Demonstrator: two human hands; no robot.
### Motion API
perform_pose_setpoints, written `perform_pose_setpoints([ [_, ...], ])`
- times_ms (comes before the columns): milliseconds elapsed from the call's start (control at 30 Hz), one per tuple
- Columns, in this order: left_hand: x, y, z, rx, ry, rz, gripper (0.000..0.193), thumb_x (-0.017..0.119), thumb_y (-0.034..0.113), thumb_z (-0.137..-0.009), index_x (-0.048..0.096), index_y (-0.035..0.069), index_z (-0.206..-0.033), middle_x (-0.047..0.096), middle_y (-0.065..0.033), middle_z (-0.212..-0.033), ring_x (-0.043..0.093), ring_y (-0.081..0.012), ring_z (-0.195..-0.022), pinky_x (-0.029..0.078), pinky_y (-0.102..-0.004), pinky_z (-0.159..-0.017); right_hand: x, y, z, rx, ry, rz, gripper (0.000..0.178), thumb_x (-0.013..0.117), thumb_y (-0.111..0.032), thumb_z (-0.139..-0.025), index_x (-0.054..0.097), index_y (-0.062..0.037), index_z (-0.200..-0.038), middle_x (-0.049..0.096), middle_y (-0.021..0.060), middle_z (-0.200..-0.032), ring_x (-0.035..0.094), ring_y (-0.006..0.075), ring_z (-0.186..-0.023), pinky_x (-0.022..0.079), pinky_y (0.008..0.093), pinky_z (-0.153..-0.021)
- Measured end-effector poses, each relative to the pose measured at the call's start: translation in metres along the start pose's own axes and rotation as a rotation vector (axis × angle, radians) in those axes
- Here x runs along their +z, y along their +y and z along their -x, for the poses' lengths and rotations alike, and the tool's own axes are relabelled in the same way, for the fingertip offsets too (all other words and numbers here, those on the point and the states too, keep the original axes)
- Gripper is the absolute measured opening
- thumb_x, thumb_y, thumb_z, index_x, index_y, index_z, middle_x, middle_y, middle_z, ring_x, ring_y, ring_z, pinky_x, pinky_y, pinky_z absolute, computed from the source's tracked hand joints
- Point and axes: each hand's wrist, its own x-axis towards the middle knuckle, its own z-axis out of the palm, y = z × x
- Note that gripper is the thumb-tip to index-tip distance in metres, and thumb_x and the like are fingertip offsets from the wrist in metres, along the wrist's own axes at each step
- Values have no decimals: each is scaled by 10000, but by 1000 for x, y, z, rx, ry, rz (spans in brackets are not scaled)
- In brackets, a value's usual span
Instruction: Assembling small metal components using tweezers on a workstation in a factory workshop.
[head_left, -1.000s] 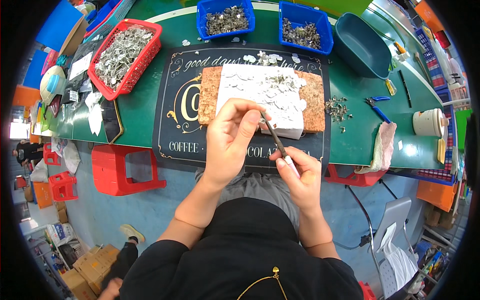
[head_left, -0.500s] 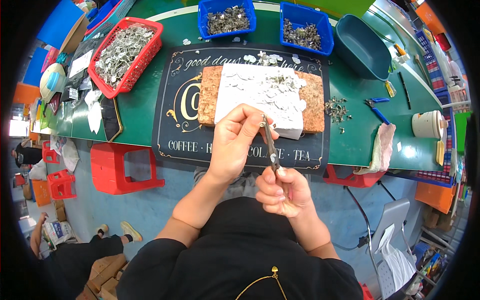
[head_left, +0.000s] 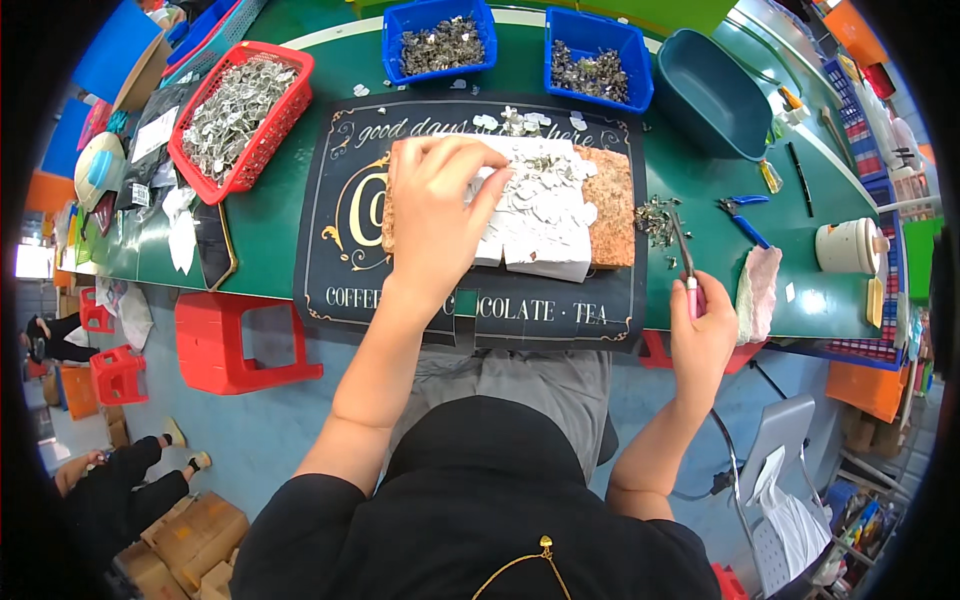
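Note:
My left hand is over the left part of a white block, thumb and index finger brought together in a pinch near small flat whitish pieces spread on top. Whatever lies between those fingertips is too small to make out. The block rests on a reddish-brown brick, partly hidden by my left hand. My right hand grips long-nosed pliers with a pink handle. Their dark tips point at a small heap of metal clips on the green table, right of the brick.
Two blue bins of metal parts stand at the back, beside an empty dark green basin. A red basket full of pieces is at left. Blue-handled pliers, a cloth and a white pot lie right. Someone sits lower left.
My hands have parted: the left has moved up and left onto the white block, the right has carried the pliers rightward to the clip heap. Before, both met at the pliers' tips.

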Motion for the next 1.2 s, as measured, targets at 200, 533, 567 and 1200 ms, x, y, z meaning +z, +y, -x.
perform_pose_setpoints([
  [200,-10,17,24,-200,28,421,77,657,-7,-760,610,-18,-820,661,-128,-901,625,-180,-864,461,-279,-778,10,-32,14,-27,-90,-549,178,630,-32,-755,589,40,-912,581,84,-744,529,141,-638,416,265,-583],
  [533,-13,27,40,-19,301,392,171,711,-9,-675,591,15,-794,650,-120,-870,614,-239,-779,458,-306,-682,36,-77,43,-206,-341,-692,134,590,-12,-782,602,39,-905,602,71,-777,536,91,-675,401,209,-599],
  [567,-15,27,41,-18,301,392,171,711,-9,-675,591,15,-794,650,-120,-870,614,-239,-779,458,-306,-682,37,-78,43,-179,-368,-713,126,592,-18,-784,607,38,-895,614,76,-777,546,94,-675,409,211,-603],
  [1200,-20,20,43,-513,-258,1682,335,451,310,-936,521,-12,-876,576,-120,-783,574,-194,-751,466,-304,-706,38,-73,51,61,-710,-1071,119,578,-73,-830,607,40,-856,559,26,-677,475,80,-555,362,214,-500],
])
